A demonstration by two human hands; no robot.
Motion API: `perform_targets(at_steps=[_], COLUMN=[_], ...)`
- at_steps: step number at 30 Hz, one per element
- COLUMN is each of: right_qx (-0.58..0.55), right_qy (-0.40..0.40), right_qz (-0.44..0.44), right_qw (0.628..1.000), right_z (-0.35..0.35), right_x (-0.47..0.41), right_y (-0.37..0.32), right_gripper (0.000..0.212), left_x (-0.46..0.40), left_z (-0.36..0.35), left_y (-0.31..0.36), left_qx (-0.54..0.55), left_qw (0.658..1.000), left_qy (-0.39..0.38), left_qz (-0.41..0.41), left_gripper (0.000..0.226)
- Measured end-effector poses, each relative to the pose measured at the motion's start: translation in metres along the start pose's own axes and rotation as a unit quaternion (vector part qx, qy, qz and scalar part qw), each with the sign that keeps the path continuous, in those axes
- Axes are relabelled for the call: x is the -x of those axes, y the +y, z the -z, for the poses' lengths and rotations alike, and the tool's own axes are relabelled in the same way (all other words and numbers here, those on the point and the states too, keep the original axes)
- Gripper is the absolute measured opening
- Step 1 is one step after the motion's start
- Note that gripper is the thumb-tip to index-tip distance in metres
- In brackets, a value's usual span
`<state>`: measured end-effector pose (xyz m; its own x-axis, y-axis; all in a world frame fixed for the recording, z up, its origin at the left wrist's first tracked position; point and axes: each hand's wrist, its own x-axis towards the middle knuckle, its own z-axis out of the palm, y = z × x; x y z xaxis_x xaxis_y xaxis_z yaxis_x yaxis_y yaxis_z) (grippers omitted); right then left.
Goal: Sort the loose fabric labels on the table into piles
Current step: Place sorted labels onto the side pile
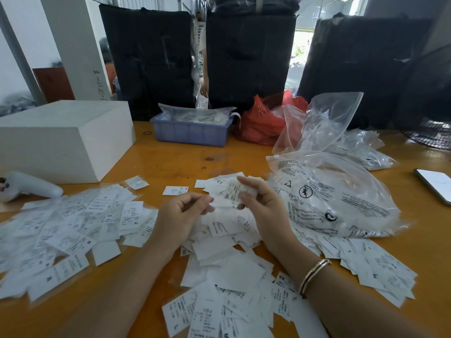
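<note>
1. The right hand (258, 203) held a small wad of labels (234, 191) above the middle heap (227, 242), thumb and fingers curled round it; "XS" showed on the front one.
2. The left hand (185, 211) sat just beside it, fingers curled toward the wad's edge. Whether it pinched a label I could not tell.
3. Sorting looked partly done. A spread of labels lay at the left (73, 228), with mixed marks (XL, M, XS) showing, so it did not read as a finished pile.
4. More lay near the table's (175, 159) front edge (219, 308) and by the right forearm (375, 264). Most of the work seemed left.
5. A single label (175, 190) lay apart, beyond the left hand.
6. Bare tabletop lay beyond the hands, between the white box (61, 137) and the clear bags (329, 196), up to the blue tray (192, 130): likely room for new piles.
7. A phone (434, 184) lay near the right edge.
</note>
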<state>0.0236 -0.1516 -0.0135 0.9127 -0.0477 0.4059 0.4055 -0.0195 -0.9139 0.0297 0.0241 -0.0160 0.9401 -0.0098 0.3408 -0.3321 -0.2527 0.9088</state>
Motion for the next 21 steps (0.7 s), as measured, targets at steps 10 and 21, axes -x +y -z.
perform_targets(at_steps=[10,21], right_qx=[0.023,0.092], right_qy=[-0.058,-0.132], right_qz=[-0.009,-0.03], right_qw=[0.998,0.987], right_z=[-0.004,-0.009], right_x=[0.002,0.003], right_y=[-0.001,0.002], right_gripper=[0.039,0.049], left_x=[0.001,0.002], left_z=[0.0,-0.001], left_y=[0.002,0.002], left_qx=[0.013,-0.006], left_qw=[1.0,0.998], left_qy=[-0.003,-0.057], left_qz=[-0.001,0.029], left_gripper=[0.007,0.009])
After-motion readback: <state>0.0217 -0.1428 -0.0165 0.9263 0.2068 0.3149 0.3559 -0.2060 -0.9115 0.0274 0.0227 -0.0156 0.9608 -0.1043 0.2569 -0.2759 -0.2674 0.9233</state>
